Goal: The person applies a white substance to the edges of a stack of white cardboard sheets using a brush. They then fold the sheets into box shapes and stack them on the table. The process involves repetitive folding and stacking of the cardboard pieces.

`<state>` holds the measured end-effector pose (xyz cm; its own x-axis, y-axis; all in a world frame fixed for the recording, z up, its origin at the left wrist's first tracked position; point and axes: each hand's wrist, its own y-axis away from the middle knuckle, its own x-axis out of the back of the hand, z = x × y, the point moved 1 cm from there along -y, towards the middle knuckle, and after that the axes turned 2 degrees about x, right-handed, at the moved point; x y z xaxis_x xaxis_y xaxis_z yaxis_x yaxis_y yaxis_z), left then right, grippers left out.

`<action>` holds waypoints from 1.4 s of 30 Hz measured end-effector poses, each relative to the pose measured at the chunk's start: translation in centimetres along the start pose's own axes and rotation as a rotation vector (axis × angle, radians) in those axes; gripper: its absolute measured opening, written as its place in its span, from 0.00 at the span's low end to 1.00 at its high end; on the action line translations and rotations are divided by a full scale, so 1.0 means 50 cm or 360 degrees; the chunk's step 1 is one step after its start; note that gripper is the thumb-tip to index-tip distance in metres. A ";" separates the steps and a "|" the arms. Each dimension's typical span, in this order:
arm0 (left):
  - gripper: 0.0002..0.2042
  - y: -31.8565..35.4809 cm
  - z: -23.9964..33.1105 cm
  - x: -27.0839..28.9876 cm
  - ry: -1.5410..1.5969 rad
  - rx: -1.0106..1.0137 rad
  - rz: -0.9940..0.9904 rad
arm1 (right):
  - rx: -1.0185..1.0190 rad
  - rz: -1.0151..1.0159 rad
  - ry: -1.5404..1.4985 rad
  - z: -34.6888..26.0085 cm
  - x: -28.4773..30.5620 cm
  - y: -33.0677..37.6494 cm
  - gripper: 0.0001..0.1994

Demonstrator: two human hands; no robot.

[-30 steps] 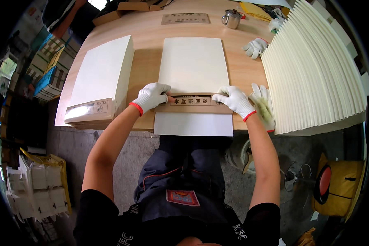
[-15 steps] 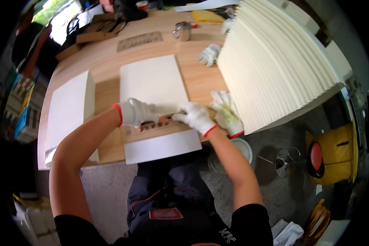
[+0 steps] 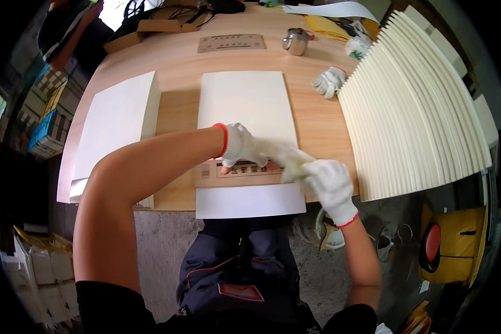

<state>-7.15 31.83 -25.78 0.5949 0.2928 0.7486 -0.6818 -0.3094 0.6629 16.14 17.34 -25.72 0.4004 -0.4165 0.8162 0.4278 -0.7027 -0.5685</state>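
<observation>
At the tabletop's [image 3: 178, 111] near edge, the right hand [image 3: 331, 185] holds a blurred whitish cloth [image 3: 286, 157] beside the left hand [image 3: 242, 147], over a brown band [image 3: 234, 178].

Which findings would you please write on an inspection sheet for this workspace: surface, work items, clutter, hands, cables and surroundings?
Surface: light wooden table.
Work items: white sheets at centre, brown band across their near part; white stack at left, ridged cream stack at right.
Clutter: metal cup, loose glove.
Left hand: gloved, over the brown band; grip unclear.
Right hand: gloved, holding a blurred whitish item, possibly a glove.
Cables: dark cord-like strands by the cardboard box.
Surroundings: another person at far left; yellow package at right.
</observation>
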 end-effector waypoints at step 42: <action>0.17 0.209 0.344 -0.267 0.4018 0.0106 0.1588 | 0.0243 -0.0393 0.0186 0.001 -0.072 0.038 0.19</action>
<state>-14.91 9.14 -28.57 -0.8305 0.0053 -0.5570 -0.2874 -0.8607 0.4203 15.55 17.53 -29.75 0.1774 -0.3137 0.9328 0.6208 -0.6998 -0.3534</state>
